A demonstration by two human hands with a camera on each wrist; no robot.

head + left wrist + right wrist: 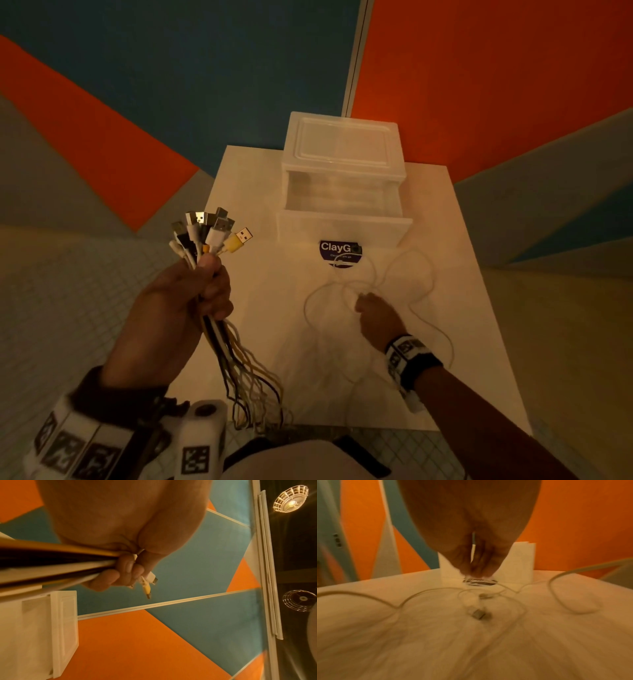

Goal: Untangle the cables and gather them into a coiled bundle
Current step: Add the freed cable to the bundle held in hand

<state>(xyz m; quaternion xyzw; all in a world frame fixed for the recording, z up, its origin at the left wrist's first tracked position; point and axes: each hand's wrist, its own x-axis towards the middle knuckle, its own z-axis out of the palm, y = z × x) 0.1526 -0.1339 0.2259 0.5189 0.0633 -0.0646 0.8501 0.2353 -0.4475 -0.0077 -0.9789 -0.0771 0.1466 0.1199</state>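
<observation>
My left hand (191, 298) is raised over the left of the white table (270, 329) and grips a bundle of cables (205, 240). White, black and yellow USB plugs fan out above the fist, and the cords (246, 370) hang down over the table's near edge. In the left wrist view the fingers (118, 574) curl round the bundle (60, 563). A single white cable (306, 301) lies in loose loops on the table. My right hand (376, 318) is low over its plug (477, 614), fingers pointing down with nothing seen between them.
A translucent plastic drawer unit (342, 150) stands at the back of the table, its drawer (342, 229) pulled out towards me. A round purple ClayGo sticker (339, 253) sits in front of it. Orange, blue and grey walls surround the table.
</observation>
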